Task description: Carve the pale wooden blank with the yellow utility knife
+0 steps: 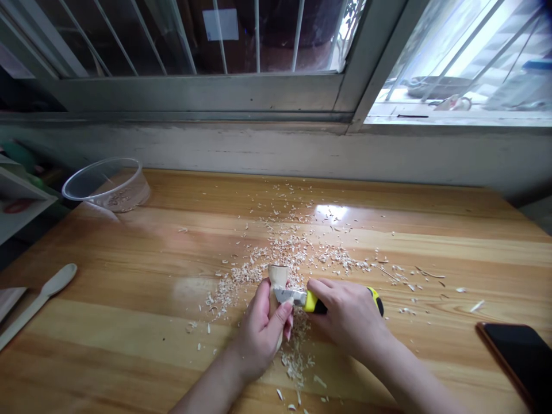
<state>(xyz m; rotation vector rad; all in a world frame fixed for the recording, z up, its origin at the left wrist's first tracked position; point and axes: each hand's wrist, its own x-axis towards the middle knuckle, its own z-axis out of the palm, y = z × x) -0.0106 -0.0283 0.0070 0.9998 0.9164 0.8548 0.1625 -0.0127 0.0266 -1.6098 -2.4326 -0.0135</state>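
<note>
My left hand (263, 333) is wrapped round a pale piece of carved wood (278, 276), whose flared end points away from me. In my right hand (351, 313) is a yellow and black utility knife (311, 301). Its metal blade lies across the wood just below the flared end, and my left thumb rests by the blade. The lower part of the wood is mostly hidden by my left fingers. Wood shavings (288, 247) are scattered over the table around and beyond both hands.
A clear plastic bowl (140, 187) with some shavings inside stands at the back left of the wooden table (129, 322). A wooden spoon (41, 299) lies at the left edge. At the right lies a dark phone (521, 356). A barred window (207, 95) is behind the table.
</note>
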